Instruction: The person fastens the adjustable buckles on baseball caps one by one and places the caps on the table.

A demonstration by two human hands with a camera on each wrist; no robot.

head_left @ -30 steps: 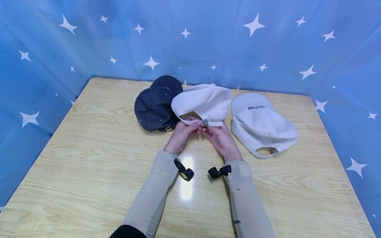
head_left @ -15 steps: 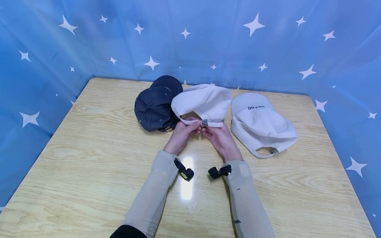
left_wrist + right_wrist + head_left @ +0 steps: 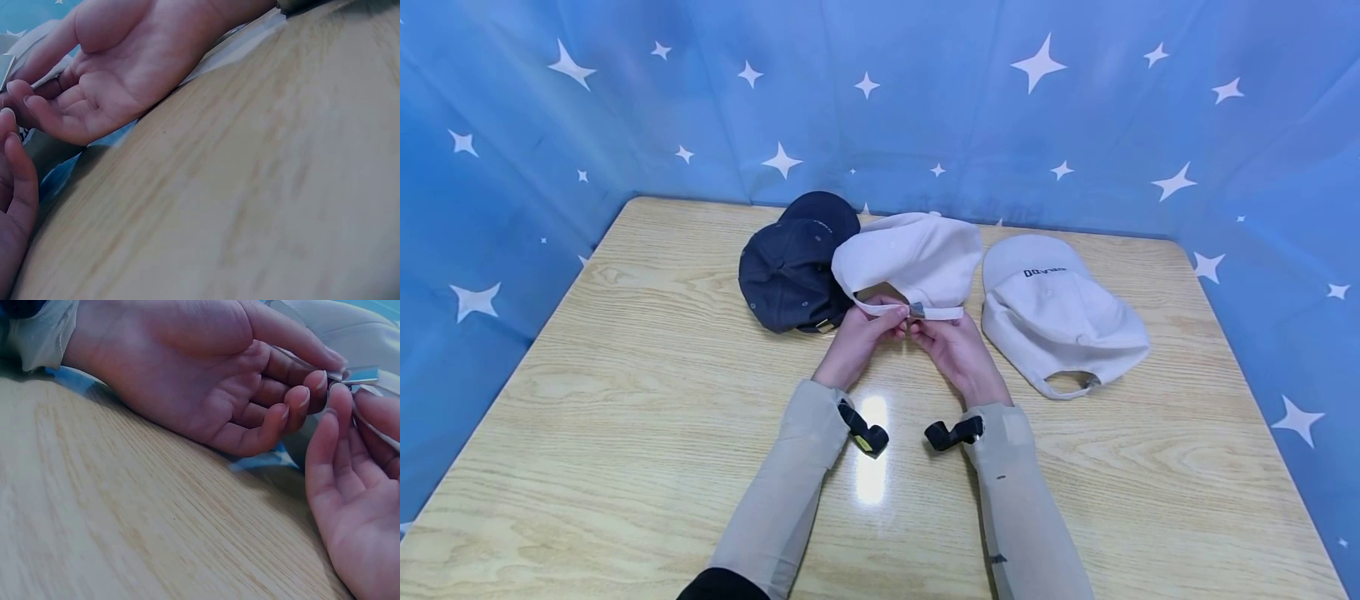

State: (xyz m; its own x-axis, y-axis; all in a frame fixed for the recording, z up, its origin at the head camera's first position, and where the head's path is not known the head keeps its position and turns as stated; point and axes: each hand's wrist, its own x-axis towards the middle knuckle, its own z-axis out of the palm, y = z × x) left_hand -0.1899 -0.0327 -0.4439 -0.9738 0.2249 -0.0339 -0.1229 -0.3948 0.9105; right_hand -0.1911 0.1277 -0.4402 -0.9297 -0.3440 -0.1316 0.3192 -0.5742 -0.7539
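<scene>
A white cap (image 3: 917,254) sits at the back middle of the table, its rear opening and strap (image 3: 942,314) facing me. My left hand (image 3: 857,342) pinches the strap left of the metal buckle (image 3: 917,309), thumb on top. On the buckle's other side, my right hand (image 3: 958,354) pinches the strap near its loose end. Seen from the right wrist, the fingertips of both hands meet close beside the shiny buckle (image 3: 362,376). What lies between those fingertips is mostly hidden.
Left of the white cap, and touching it, lies a black cap (image 3: 790,275). A second white cap (image 3: 1063,312) with dark lettering lies to the right. The wooden table (image 3: 625,400) backs onto a blue curtain (image 3: 925,108) with white stars.
</scene>
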